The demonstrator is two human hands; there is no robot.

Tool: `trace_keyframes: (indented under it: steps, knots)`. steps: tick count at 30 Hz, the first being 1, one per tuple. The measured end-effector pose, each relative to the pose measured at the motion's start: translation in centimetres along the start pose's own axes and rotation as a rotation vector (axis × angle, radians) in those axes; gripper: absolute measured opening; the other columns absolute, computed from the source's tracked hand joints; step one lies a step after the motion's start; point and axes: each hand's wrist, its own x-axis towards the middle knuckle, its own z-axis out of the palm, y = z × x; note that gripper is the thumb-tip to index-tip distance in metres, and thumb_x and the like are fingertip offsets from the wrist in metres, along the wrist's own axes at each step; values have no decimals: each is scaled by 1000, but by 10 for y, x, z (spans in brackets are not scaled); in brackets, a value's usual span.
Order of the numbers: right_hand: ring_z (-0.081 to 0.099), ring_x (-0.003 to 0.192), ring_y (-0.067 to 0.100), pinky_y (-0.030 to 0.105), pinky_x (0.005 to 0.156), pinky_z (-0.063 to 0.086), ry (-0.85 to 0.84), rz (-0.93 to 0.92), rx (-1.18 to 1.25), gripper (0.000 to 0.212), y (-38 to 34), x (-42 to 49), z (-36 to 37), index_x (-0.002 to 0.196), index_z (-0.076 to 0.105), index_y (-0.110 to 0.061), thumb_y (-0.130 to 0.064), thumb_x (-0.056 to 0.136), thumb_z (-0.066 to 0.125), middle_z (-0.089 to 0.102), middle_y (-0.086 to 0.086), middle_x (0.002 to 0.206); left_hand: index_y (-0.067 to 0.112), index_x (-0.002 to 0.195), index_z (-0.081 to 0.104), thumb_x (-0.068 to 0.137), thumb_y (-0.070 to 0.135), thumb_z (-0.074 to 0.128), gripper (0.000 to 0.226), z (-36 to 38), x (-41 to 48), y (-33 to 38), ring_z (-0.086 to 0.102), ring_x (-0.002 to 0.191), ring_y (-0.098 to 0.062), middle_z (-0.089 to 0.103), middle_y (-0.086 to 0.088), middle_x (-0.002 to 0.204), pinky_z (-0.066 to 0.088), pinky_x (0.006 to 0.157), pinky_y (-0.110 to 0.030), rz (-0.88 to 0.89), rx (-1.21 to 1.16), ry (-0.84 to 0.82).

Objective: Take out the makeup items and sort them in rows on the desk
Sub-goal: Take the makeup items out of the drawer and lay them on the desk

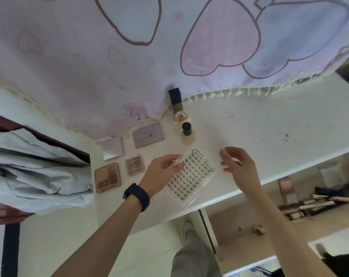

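1. One clear plastic lash case on white desk, 5 o'clock of black-capped glass bottle.
2. Left hand pinches its 9 o'clock edge; right hand loose, empty.
3. We'd slide it flat, in line.

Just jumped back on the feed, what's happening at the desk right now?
A person is laying makeup out on the white desk. The left hand pinches the left edge of a clear case holding a grid of small dark pieces, lying flat on the desk; the right hand hovers open at its other side. Four palettes sit in two rows to the left, three bottles line up behind, and more items wait in the open drawer.
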Motion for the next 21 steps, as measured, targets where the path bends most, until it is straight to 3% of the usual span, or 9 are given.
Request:
trace_keyframes:
  steps: [3,6,10,13,15,18,21]
  knots:
    - [74,86,15,31,74,58,14,162,189,46,19,-47,-29,118,61,-21,-49,83,67,74,0,105,30,110,71,96,17,65,20,38,7,12,72,92,-9,76,7,104,55,73,-17,13,-59,-48]
    - [75,89,18,36,78,61,-36,205,216,41,29,-73,-51,119,61,-19,-41,85,69,77,-2,99,26,113,72,95,16,66,22,86,19,24,72,96,-13,76,5,107,57,76,-19,18,-106,-128]
    - [75,88,15,37,78,62,142,189,245,21,37,-69,-87,110,68,-15,-25,92,71,78,-6,96,30,112,72,94,24,68,20,151,44,42,70,99,-8,75,11,107,57,85,-28,27,-23,-202]
    - [75,87,13,40,78,63,303,171,245,23,40,-50,-119,111,69,-16,-29,92,72,77,-10,92,31,124,65,95,42,62,32,187,70,55,61,109,-4,66,18,118,51,100,-36,100,193,-168]
    - [75,85,14,42,79,62,393,181,224,21,42,-32,-142,108,69,-18,-32,92,71,77,-7,93,29,140,52,97,46,54,46,202,93,59,46,130,-12,53,10,138,39,111,-37,222,446,-120]
    - [75,81,18,46,80,62,483,194,182,20,41,5,-176,100,68,-17,-36,93,69,77,-3,88,25,157,21,100,53,39,66,213,137,57,9,151,-19,18,1,164,15,122,-42,356,957,-2]
    - [74,81,18,46,81,62,528,184,157,23,35,43,-202,97,66,-13,-36,95,65,76,-1,87,28,158,-7,101,59,21,71,217,168,41,-12,152,-18,-13,4,166,-2,123,-48,300,1167,8]
